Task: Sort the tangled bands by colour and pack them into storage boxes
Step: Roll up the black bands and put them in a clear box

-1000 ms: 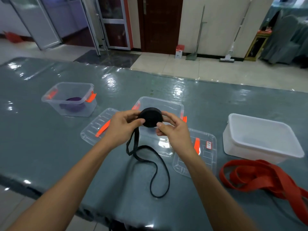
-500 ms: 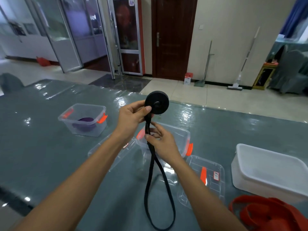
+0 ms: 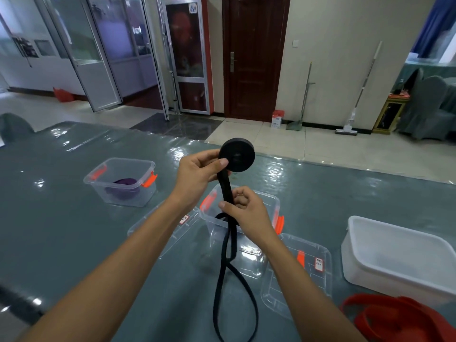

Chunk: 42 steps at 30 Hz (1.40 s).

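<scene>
My left hand (image 3: pixel 197 174) grips a tightly rolled coil of black band (image 3: pixel 237 157), held up above the table. The band's loose tail (image 3: pixel 225 267) hangs straight down from the coil and ends in a long loop near the table's front edge. My right hand (image 3: pixel 243 211) pinches that tail a little below the coil. Under my hands stands an open clear box with orange latches (image 3: pixel 276 218). A second clear box (image 3: pixel 118 181) at the left holds a purple band (image 3: pixel 123 187). Red bands (image 3: pixel 399 317) lie heaped at the lower right.
Two clear lids lie flat on the grey table: one (image 3: pixel 170 233) left of the middle box, one (image 3: pixel 308 270) to its right. A white tub (image 3: pixel 394 257) stands at the right. Beyond the table's far edge are tiled floor, a door and mops.
I have lifted the black coil up off the middle box. My right hand left the coil and slid down to pinch the tail, which now hangs straight.
</scene>
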{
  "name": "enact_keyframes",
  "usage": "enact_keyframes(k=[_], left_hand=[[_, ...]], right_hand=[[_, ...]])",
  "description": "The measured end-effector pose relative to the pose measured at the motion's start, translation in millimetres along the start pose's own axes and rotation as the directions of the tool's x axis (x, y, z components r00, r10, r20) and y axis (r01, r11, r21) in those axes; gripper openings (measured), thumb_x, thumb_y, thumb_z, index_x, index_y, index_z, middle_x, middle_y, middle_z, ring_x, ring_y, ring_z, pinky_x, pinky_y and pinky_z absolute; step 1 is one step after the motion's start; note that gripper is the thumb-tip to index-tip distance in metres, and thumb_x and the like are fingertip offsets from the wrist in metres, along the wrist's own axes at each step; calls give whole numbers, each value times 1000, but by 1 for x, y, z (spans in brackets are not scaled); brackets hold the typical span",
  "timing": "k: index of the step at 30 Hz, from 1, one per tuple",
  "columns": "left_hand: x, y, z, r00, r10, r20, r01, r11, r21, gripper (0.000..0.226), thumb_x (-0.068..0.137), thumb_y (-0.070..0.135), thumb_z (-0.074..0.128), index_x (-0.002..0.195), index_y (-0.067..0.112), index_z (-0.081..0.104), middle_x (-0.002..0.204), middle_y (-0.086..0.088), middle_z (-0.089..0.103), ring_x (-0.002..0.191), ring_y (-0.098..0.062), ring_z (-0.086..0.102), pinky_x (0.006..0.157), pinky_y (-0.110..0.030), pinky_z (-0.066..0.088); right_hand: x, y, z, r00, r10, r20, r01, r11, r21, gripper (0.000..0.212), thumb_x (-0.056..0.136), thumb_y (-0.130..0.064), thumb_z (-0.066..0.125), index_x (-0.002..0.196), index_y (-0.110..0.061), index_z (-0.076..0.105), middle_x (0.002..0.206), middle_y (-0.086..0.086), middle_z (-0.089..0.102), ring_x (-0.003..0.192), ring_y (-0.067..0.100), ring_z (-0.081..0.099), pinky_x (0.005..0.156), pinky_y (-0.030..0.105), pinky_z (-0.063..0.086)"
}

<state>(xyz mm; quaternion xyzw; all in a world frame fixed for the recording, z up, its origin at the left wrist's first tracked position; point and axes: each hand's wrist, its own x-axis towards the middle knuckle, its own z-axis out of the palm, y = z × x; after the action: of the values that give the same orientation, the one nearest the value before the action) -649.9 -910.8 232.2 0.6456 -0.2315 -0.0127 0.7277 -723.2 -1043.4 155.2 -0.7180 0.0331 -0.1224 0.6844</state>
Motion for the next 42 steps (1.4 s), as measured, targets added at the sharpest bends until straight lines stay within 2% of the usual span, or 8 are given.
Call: enact_keyframes(k=[4, 8, 15, 23, 26, 34, 39, 42], left_hand=[[3, 3, -3, 999, 16, -37, -16, 1000, 16, 25, 91, -1, 67, 115, 0, 71, 103, -18, 76, 95, -34, 74, 86, -42, 61], [4, 6, -2, 998, 34, -43, -32, 999, 31, 24, 91, -1, 67, 114, 2, 71, 102, -12, 77, 96, -26, 75, 81, -33, 61], [6, 6, 2, 999, 36, -37, -35, 999, 27, 23, 91, -3, 66, 107, 12, 73, 94, -1, 79, 94, -22, 76, 80, -30, 61], [8, -1, 11, 999, 9, -40, -8, 1000, 4, 21, 91, -1, 67, 111, 1, 72, 101, -14, 77, 94, -30, 75, 84, -38, 61], [8, -2, 15, 1000, 13, -9, -13, 1000, 2, 23, 90, -1, 67, 113, -5, 70, 99, -20, 76, 88, -36, 74, 83, -41, 61], [4, -3, 20, 1000, 25, 4, -25, 999, 20, 23, 90, -4, 67, 112, -5, 70, 102, -21, 76, 95, -39, 73, 84, -44, 62], [-3, -12, 2, 999, 37, -6, -36, 990, 133, 25, 90, -4, 68, 114, -2, 71, 101, -20, 76, 89, -38, 74, 83, -43, 62], [-14, -25, -12, 997, 48, 64, -66, 949, 309, 25, 89, -5, 69, 111, 5, 74, 98, -8, 78, 92, -23, 76, 86, -33, 60]], right_hand=[[4, -3, -9, 999, -44, -27, 43, 999, -15, 32, 80, -27, 83, 105, -28, 65, 90, -4, 71, 89, 16, 70, 80, 31, 57], [8, -6, -15, 996, -91, -24, 89, 994, -69, 34, 79, -31, 83, 109, -36, 67, 96, -4, 71, 94, 16, 70, 85, 32, 58], [5, -13, -27, 991, -120, -67, 110, 985, -135, 15, 85, -26, 78, 99, -30, 73, 86, -9, 71, 81, 8, 66, 79, 25, 56], [-2, -11, -29, 987, -136, -91, 122, 982, -145, 17, 89, -21, 74, 103, -29, 77, 95, -7, 74, 86, 3, 65, 81, 18, 53], [-3, -5, -24, 993, -92, -75, 83, 990, -117, 21, 89, -19, 74, 100, -37, 75, 100, -8, 74, 94, 7, 68, 85, 24, 56], [2, 4, -9, 1000, -1, 4, 2, 988, -152, 23, 95, -19, 67, 116, -22, 73, 102, -6, 75, 95, 14, 72, 89, 39, 60], [-4, 9, -26, 1000, 12, 11, -9, 972, -236, 49, 91, -17, 71, 139, -21, 58, 120, -4, 69, 107, 0, 64, 95, 23, 54], [-11, 10, -41, 1000, -7, -29, -1, 971, -238, 49, 92, -21, 71, 138, -23, 58, 119, -6, 68, 105, -3, 63, 83, 5, 48]])
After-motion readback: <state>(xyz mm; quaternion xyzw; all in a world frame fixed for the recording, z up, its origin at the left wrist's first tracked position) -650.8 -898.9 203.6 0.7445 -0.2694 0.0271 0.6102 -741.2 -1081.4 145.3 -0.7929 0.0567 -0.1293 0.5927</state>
